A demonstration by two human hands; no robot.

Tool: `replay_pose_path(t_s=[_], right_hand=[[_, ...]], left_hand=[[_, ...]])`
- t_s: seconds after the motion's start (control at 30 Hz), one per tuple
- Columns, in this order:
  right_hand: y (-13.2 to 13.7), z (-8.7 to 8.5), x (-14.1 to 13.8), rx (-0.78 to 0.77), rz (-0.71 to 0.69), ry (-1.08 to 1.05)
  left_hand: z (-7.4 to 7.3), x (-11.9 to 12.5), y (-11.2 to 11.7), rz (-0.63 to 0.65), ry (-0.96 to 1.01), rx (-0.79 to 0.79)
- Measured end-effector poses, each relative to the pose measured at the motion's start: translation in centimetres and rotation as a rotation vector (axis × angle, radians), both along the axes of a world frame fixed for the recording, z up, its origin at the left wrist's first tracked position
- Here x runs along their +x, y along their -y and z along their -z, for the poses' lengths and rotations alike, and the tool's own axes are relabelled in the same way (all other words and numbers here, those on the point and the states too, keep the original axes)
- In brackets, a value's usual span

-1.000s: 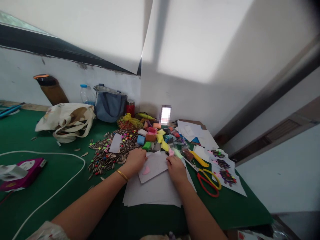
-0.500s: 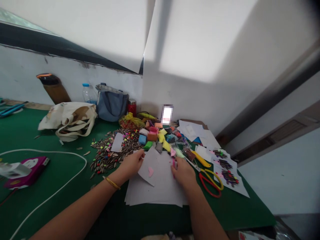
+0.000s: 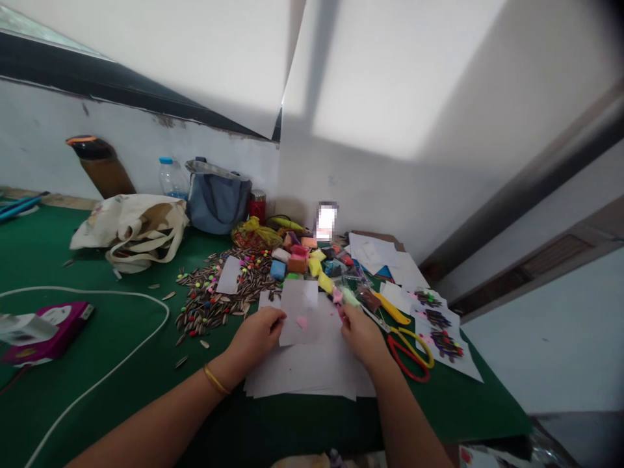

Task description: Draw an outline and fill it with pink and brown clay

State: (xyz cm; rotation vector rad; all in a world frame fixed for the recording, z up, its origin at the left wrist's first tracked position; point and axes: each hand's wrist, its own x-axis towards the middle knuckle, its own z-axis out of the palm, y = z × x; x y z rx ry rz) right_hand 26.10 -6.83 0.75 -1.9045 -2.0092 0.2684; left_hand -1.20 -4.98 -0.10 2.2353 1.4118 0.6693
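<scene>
My left hand (image 3: 260, 330) pinches the left edge of a small white paper card (image 3: 299, 299), which is held over a stack of larger white sheets (image 3: 322, 377). A flat pink piece of clay (image 3: 302, 322) lies on the card. Closed at the right side of the stack, my right hand (image 3: 361, 333) has something pink at its fingertips; it looks like pink clay, mostly hidden by the fingers. Just beyond it is a pink clay lump (image 3: 337, 294). Yellow-and-red-handled scissors (image 3: 407, 351) lie right of my right hand, beside a yellow-handled tool (image 3: 392, 309).
Striped sunflower seeds with coloured beads (image 3: 209, 305) spread to the left. Several clay blocks (image 3: 297, 264) sit behind the sheets. Finished seed cards (image 3: 453, 364) lie at right. A cloth bag (image 3: 131, 227), blue bag (image 3: 218, 201), phone (image 3: 325, 221), and white cable (image 3: 121, 296) are around.
My left hand has turned the small card from slanted to nearly upright and shifted it slightly right. My right hand has barely moved.
</scene>
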Motion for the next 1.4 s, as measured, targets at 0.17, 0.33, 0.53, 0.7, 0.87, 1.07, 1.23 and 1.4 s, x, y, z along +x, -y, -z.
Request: replay_pose_path(t_s=[0.17, 0.33, 0.53, 0.7, 0.87, 1.07, 1.23, 1.4], right_hand=[[0.2, -0.1, -1.8, -0.194, -0.201, -0.552], [0.3, 1.1, -3.3, -0.319, -0.250, -0.938], [0.8, 1.9, -4.5, -0.020, -0.251, -0.717], [1.0, 2.1, -5.0, 0.008, -0.263, -0.561], [0.8, 2.4, -5.0, 0.041, -0.260, -0.488], [1.0, 2.7, -5.1, 0.000, -0.271, -0.408], [1.0, 2.9, -5.2, 0.015, -0.270, -0.366], [0.8, 3.4, -5.3, 0.097, -0.314, -0.321]], left_hand=[[0.2, -0.2, -0.1, 0.006, -0.145, 0.036], [0.7, -0.4, -0.2, -0.001, -0.187, 0.053], [0.9, -0.4, -0.3, 0.011, -0.198, 0.070], [1.0, -0.2, -0.3, 0.015, -0.230, 0.077], [1.1, -0.2, -0.3, 0.017, -0.244, 0.086], [1.3, -0.2, -0.4, 0.019, -0.251, 0.084], [1.3, -0.2, -0.4, 0.022, -0.256, 0.091], [1.1, -0.2, -0.3, 0.022, -0.265, 0.080]])
